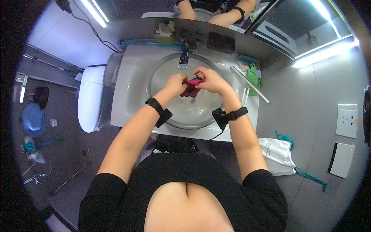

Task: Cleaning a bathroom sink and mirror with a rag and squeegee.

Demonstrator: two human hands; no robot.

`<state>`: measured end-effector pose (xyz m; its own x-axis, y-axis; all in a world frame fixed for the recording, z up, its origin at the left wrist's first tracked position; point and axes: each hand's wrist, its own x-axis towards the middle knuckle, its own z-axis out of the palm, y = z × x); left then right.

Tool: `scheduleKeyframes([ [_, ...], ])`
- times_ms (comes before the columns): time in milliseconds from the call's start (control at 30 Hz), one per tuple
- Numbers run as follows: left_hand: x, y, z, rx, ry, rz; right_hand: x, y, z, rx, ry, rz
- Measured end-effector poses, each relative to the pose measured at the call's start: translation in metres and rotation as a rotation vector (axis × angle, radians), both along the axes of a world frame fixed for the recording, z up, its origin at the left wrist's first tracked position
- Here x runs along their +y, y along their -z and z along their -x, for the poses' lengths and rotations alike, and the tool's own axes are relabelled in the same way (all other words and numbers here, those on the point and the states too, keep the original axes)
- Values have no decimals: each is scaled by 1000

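My left hand [175,84] and my right hand [212,81] pinch a small dark-red cloth item [191,88] between them, over the round washbasin [167,123]. The cloth has a brighter pink part by the right fingers and a dark bit at its top. Its exact kind cannot be told. Below it the metal drain [193,101] shows in the basin, which seems to hold shallow water. Just beyond my hands stands the chrome faucet [183,59]; whether it runs is unclear. Black straps with small black devices are on both wrists.
Right of the basin lie a white bar [249,84] and a green cloth [254,76]. A blue rod [150,43] lies along the back edge. The mirror rises behind the faucet. A white toilet [91,100] stands left of the counter; a white drawstring bag [276,156] is at the right.
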<state>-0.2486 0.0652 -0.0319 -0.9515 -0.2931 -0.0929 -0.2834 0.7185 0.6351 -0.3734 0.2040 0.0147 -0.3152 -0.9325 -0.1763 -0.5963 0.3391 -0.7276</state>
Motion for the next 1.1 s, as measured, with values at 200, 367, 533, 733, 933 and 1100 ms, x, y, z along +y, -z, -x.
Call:
scheduleKeyframes([
  [200, -14, -24, -8, 21, -28, 51, 41, 19, 25, 230, 155, -2],
  [367, -24, -48, -22, 6, -68, -21, 51, 26, 29, 128, 222, 160],
  [533, -34, -38, -19, 20, -134, 57, 36, 46, 42, -209, 294, 178],
  [733, -52, 3, -7, -17, -235, 111, 8, 84, 49, -20, 303, 50],
  [933, -51, 14, -14, -93, -260, 92, -5, 108, 9, 447, -52, -413],
  [1100, -46, 12, -15, -105, -325, 20, -20, 145, 10, 602, -285, -589],
])
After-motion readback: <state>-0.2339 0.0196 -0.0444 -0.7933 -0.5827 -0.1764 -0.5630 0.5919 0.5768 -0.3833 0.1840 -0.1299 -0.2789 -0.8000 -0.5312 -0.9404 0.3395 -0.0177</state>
